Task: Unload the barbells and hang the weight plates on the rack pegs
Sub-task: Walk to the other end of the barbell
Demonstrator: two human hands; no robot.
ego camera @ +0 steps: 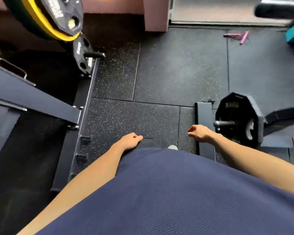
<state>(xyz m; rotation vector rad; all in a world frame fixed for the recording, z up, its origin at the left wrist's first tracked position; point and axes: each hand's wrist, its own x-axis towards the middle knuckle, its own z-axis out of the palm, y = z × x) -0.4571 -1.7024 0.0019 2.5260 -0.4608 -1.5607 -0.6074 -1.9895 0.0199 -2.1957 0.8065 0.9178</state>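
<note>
Two empty, loosely curled hands (165, 135); black plate (238, 116) upright, peg (223, 123) pointing left.

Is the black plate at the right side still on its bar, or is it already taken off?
On. The black plate stands upright with the bar end sticking out through its centre hole.

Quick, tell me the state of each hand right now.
Left hand: open, fingers loosely curled, holding nothing.
Right hand: open, fingers loosely curled, holding nothing.

A gym: speckled rubber floor tiles (159, 68), weight plates (239, 116) on rack pegs (223, 123).
</note>
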